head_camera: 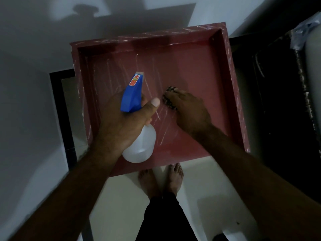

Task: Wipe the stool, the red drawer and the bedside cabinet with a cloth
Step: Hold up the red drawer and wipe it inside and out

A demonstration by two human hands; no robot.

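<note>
The red drawer (199,70) lies open side up in the middle of the view, with streaks across its floor. My left hand (121,119) grips a white spray bottle (140,145) by its blue trigger head, nozzle pointing away over the drawer floor. My right hand (187,108) presses a dark checked cloth (169,98) flat against the drawer floor; only the cloth's edge shows past the fingers. The stool and the bedside cabinet cannot be told apart from the dim surroundings.
A black frame with a glass panel (60,108) stands under the drawer's left side. Dark furniture (278,101) with plastic wrap runs along the right. My bare feet (161,180) stand on the pale floor just below the drawer.
</note>
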